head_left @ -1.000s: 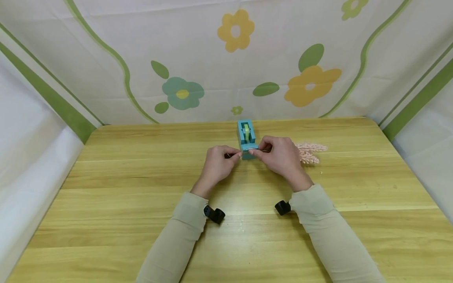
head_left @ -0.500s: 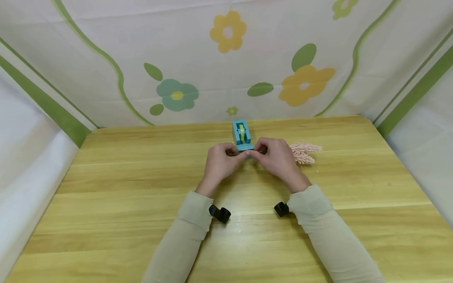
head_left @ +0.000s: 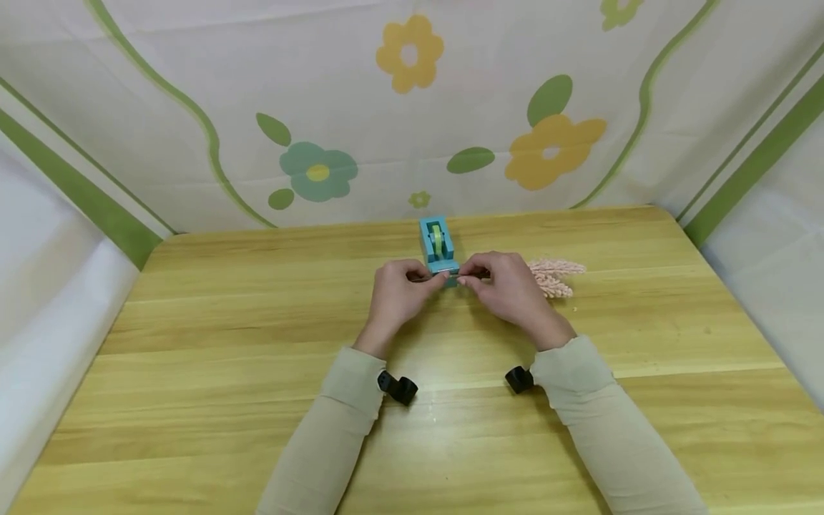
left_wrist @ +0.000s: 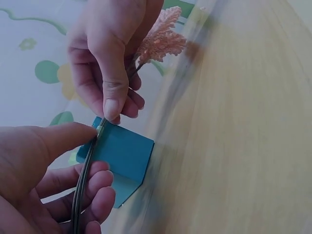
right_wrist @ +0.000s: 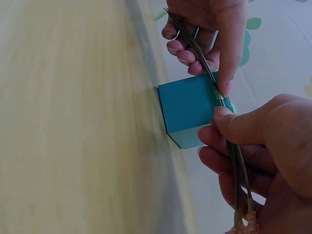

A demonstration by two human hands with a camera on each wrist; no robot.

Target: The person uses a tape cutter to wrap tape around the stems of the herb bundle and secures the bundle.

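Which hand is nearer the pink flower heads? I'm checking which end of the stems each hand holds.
Right. The right hand pinches the stems just beside the pink flower heads; the left hand grips the far end.

left hand (left_wrist: 34, 170) is pinching thin stems (left_wrist: 83, 180) under its thumb, lower left | right hand (left_wrist: 109, 53) is pinching the same stems from above, just beside | stems are lying across the top edge of the blue block (left_wrist: 122, 153) | pink sprig (left_wrist: 161, 36) is sticking out behind the right hand | block is sitting on the table (left_wrist: 234, 131)
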